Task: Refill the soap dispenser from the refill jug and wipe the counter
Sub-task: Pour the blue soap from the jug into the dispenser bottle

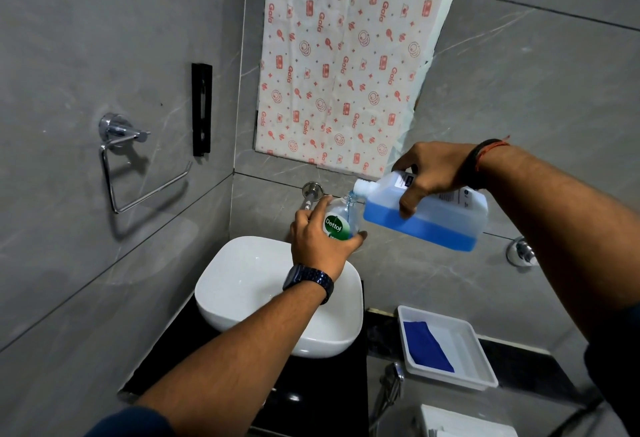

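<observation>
The left hand is curled round a clear Dettol soap dispenser bottle. Its fingers wrap the far side and its thumb lies along the near right edge, under the green label. The bottle is held in the air above the far rim of the white basin, at about 1 o'clock from the bowl's middle and just in front of the wall tap. A dark watch sits on that wrist.

At 3 o'clock from the bottle, the right hand grips the refill jug from above, with the thumb pressed on the near face and the fingers closed over the top. The jug is tipped with its white neck pointing to 9 o'clock, just over the bottle's open mouth. A thin blue stream runs from the neck into the bottle. Blue liquid pools along the jug's lower side. A dark band circles the right wrist.

The basin stands on a black desk. At 4 o'clock from the basin a white tray rests on the ledge, with a folded blue cloth lying in its left half.

On the left wall, at 10 o'clock from the basin, hangs a chrome towel ring. A sheet of red-printed paper hangs on the wall at 12 o'clock.
</observation>
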`<state>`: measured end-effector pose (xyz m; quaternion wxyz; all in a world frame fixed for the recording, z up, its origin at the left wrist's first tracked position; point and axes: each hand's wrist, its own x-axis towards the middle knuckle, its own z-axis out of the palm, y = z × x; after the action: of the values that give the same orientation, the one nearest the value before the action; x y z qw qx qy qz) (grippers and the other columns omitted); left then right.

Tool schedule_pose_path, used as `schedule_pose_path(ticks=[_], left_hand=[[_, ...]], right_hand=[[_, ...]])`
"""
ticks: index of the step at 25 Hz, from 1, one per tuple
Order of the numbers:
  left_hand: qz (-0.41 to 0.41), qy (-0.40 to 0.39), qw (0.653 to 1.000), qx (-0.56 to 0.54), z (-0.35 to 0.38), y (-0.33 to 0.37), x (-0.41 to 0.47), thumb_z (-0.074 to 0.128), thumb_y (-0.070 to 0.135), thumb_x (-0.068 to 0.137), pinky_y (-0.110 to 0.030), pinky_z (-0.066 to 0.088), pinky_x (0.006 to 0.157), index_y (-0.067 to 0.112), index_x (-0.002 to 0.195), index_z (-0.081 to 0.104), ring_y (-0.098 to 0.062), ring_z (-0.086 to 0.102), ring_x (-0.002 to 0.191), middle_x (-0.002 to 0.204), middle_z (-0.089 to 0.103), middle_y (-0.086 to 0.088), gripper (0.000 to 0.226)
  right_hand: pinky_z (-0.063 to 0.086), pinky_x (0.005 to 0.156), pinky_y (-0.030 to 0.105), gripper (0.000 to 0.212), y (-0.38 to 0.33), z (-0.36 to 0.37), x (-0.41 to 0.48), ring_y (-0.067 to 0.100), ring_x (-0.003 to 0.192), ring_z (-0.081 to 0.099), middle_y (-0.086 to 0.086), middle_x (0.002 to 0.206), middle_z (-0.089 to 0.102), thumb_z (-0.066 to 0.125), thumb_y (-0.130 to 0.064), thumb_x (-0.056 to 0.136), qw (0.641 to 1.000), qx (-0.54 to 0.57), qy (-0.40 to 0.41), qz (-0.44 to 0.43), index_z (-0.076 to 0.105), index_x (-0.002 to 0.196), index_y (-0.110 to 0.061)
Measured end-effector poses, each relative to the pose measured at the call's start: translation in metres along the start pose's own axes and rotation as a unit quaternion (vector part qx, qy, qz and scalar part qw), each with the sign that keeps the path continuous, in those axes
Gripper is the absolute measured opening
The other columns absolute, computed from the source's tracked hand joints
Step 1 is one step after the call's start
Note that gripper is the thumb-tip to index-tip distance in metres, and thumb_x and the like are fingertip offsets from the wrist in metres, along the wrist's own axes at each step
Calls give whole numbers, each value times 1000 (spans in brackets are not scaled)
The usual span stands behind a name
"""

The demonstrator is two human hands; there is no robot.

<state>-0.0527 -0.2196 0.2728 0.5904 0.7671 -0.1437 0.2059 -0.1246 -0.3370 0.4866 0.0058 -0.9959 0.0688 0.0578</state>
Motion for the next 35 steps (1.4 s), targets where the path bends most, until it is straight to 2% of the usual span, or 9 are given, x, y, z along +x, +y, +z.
schedule_pose_path(ticks=[8, 12, 17, 22, 25, 29, 32, 35], left_hand=[[0, -4, 1000, 2, 0, -2, 0, 84, 50, 47, -38, 54, 79, 46, 123, 41, -22, 52, 102, 110, 47, 0, 87], [9, 4, 1000, 8, -3, -3, 1, 85, 51, 46, -36, 54, 77, 47, 121, 42, -22, 53, 98, 102, 44, 3, 87], [11, 6, 1000, 17, -4, -4, 5, 85, 51, 47, -33, 53, 74, 44, 124, 43, -20, 52, 96, 97, 40, 5, 88], [20, 9, 1000, 19, -5, -7, 7, 86, 50, 48, -35, 55, 74, 41, 125, 45, -21, 52, 96, 97, 39, 6, 88], [19, 10, 1000, 17, -5, -7, 7, 86, 50, 48, -33, 54, 74, 40, 125, 46, -20, 53, 96, 97, 39, 6, 88], [15, 11, 1000, 10, -5, -7, 8, 86, 50, 47, -29, 52, 75, 41, 125, 45, -17, 53, 98, 98, 39, 8, 89], [12, 8, 1000, 10, -6, -6, 8, 85, 50, 48, -31, 53, 76, 41, 125, 45, -18, 53, 100, 101, 41, 7, 88], [11, 4, 1000, 10, -6, -6, 8, 86, 49, 49, -29, 52, 76, 41, 125, 45, -19, 53, 101, 103, 42, 5, 87]], right_hand=[[44, 56, 23, 36, -2, 1, -1, 10, 77, 60, -11, 82, 63, 82, -42, 57, 1000, -4, -2, -4, 65, 86, -30], [47, 59, 24, 43, 0, 3, 1, 13, 80, 62, -8, 86, 65, 83, -43, 57, 1000, 0, -4, -5, 67, 93, -27], [48, 59, 24, 57, -2, 3, 4, 15, 83, 63, -6, 90, 68, 76, -52, 43, 1000, 16, -5, -8, 68, 93, -27], [47, 58, 23, 46, -1, 4, 9, 13, 83, 62, -4, 93, 67, 82, -45, 57, 1000, 17, -9, -3, 67, 96, -26], [50, 60, 25, 44, -2, 4, 10, 13, 82, 62, -3, 92, 67, 82, -44, 57, 1000, 12, -6, -2, 68, 93, -25], [46, 55, 23, 39, -1, 3, 11, 13, 78, 62, -5, 85, 67, 82, -46, 55, 1000, 3, -8, -5, 67, 85, -26], [56, 64, 30, 45, -3, 2, 12, 15, 82, 63, -3, 90, 68, 83, -46, 55, 1000, 0, -7, 1, 68, 92, -25], [59, 72, 34, 48, -4, 2, 12, 17, 84, 64, -2, 92, 68, 83, -46, 55, 1000, 0, -6, 1, 69, 95, -25]])
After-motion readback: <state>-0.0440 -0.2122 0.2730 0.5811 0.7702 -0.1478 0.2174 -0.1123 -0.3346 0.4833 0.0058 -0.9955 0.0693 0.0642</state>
